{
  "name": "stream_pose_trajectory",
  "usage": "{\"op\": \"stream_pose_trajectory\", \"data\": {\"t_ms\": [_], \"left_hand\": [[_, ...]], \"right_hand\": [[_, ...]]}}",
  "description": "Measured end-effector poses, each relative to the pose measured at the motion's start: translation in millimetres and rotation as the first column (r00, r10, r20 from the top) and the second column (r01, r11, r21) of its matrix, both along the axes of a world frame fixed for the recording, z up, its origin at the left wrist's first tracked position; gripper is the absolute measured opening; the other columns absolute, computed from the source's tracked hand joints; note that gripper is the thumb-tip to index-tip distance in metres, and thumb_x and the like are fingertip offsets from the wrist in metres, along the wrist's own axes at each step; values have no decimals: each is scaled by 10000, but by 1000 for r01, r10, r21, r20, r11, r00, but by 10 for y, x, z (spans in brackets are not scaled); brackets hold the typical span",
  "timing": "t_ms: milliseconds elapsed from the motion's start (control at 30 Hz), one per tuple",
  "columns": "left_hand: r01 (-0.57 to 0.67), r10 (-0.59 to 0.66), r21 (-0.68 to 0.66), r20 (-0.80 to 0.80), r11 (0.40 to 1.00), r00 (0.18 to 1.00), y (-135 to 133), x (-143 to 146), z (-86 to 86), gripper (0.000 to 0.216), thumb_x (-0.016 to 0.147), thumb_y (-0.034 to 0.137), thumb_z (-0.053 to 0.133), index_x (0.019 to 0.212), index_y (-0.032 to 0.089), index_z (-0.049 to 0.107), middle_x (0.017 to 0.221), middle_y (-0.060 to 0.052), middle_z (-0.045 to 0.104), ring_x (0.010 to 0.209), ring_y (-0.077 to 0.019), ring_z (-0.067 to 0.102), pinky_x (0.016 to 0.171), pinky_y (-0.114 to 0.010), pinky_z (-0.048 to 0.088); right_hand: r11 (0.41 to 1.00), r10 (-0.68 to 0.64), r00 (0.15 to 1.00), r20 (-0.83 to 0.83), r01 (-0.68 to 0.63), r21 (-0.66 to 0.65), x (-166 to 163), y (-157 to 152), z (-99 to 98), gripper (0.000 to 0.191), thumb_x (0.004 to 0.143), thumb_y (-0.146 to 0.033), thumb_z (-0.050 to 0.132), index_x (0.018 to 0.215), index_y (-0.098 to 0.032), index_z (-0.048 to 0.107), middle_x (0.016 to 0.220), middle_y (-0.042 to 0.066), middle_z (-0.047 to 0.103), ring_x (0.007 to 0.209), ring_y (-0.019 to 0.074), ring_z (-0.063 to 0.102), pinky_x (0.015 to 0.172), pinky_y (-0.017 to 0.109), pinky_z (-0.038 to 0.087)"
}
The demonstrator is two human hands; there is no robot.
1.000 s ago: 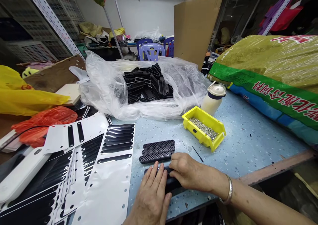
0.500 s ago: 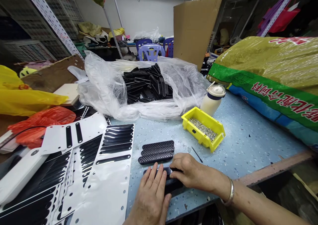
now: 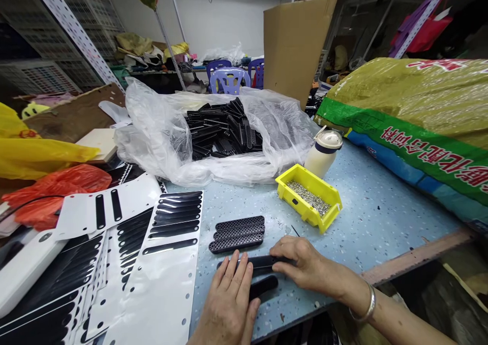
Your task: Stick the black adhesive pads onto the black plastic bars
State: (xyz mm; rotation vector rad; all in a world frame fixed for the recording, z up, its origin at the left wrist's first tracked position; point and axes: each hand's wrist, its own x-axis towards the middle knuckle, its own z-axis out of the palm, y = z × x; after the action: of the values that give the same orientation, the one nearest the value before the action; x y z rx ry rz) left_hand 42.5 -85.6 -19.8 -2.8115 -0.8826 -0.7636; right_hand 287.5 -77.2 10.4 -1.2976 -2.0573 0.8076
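My left hand (image 3: pixel 231 296) lies flat, fingers stretched out over the left part of a long black plastic strip (image 3: pixel 261 262) on the table. The thumb and fingers of my right hand (image 3: pixel 301 263) are closed round this strip's right end. Just nearer to me is a second black strip (image 3: pixel 267 285), partly under my left hand. Beyond my hands, three black pieces with a lattice pattern (image 3: pixel 238 233) lie side by side. A thin dark tool (image 3: pixel 295 230) shows partly behind my right hand.
A yellow bin (image 3: pixel 308 195) of small metal parts stands right of centre, by a cream bottle (image 3: pixel 323 154). Behind is a clear plastic bag (image 3: pixel 152 131) full of black pieces (image 3: pixel 224 129). White sheets with black stickers (image 3: pixel 171 263) cover the left. A large sack (image 3: pixel 419 106) lies at right.
My right hand has moved right along the black strip, so more of it shows between my hands. The nearer strip is now more visible. My left hand stays flat.
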Motion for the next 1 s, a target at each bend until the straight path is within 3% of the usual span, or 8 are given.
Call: {"op": "stream_pose_trajectory", "data": {"t_ms": [133,233,333,533,700,1000], "left_hand": [[-11,11,-8,17,1000,1000,2,3,-13,526,838,159,532,1351,47,499,1371,-199,574,1366,-364,408,1011,-516,477],[6,-6,11,-36,1000,999,7,-1,46,508,835,172,554,1318,17,523,1363,-214,575,1354,-371,424,1000,-504,490],[17,-14,34,-75,999,997,15,-3,101,479,840,182,557,1282,-4,547,1344,-230,585,1331,-377,453,977,-504,507],[15,-14,13,-66,1000,998,20,-16,82,479,850,203,557,1296,29,547,1366,-204,576,1340,-375,440,988,-496,498],[19,-14,48,-94,999,995,20,-14,95,474,850,204,558,1279,2,555,1356,-219,579,1311,-380,478,972,-495,506],[-22,22,18,8,1000,1000,-36,9,174,443,858,190,534,1258,3,563,1297,-234,622,1289,-376,505,939,-498,537]], "right_hand": [[983,-177,981,-80,173,-57,112,-60,-68,134,808,-229,637,903,-159,701,789,60,679,704,178,628,658,305,524],[926,-335,923,-189,286,-246,95,-77,-136,225,838,-347,568,845,-157,687,630,19,617,519,146,571,489,262,463],[872,-379,901,-208,273,-406,-45,-74,-157,340,867,-441,503,788,-156,672,547,-11,553,417,116,489,411,240,377],[857,-421,904,-75,369,-360,-344,-19,-161,272,786,-396,620,638,-168,614,446,-54,431,435,99,379,429,233,276],[863,-417,897,-150,338,-376,-366,-10,-177,202,780,-296,572,613,-191,529,493,-35,503,464,110,458,451,223,348],[714,-502,798,-333,164,-681,-256,2,-106,418,733,-563,550,784,-149,570,578,5,619,401,136,593,329,185,320]]}}
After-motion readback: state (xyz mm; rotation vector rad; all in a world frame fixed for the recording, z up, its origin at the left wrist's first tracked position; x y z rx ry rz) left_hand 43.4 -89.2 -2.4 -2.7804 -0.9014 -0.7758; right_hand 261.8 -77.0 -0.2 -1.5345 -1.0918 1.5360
